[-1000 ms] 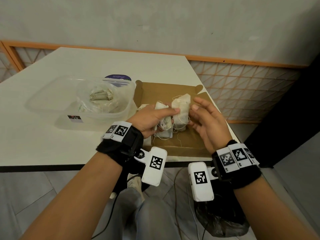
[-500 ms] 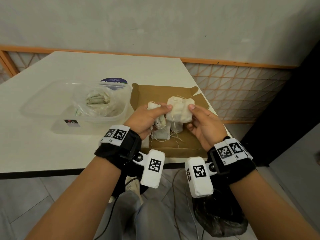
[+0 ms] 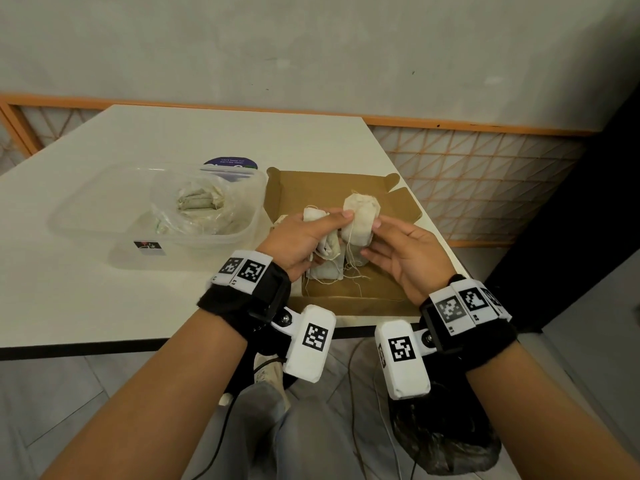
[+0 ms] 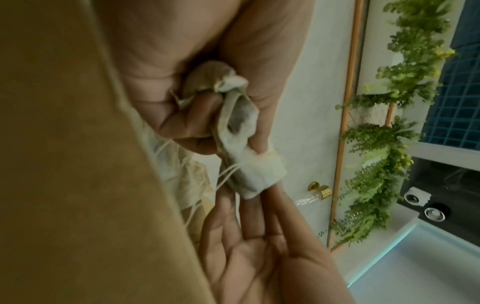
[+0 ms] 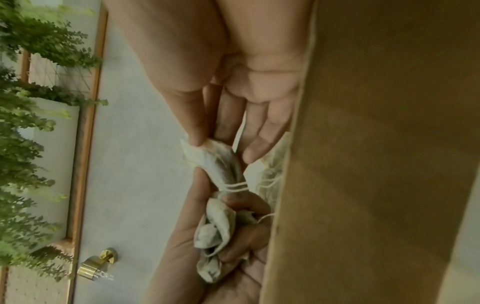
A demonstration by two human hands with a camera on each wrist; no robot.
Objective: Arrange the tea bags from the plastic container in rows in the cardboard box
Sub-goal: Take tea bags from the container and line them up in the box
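Two hands over the cardboard box (image 3: 332,188): left hand (image 3: 298,242) gripped a bunch of tea bags (image 3: 320,244); right hand (image 3: 403,258) pinched one tea bag (image 3: 360,216). Plastic container (image 3: 242,230) stood left.

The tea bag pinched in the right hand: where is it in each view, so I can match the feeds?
Head: the tea bag is centre, above the cardboard box.
Left wrist: it is centre, at the right hand fingertips.
Right wrist: it is centre, below the thumb.
Shared landmark: the left hand, gripping a bunch of bags beside it.
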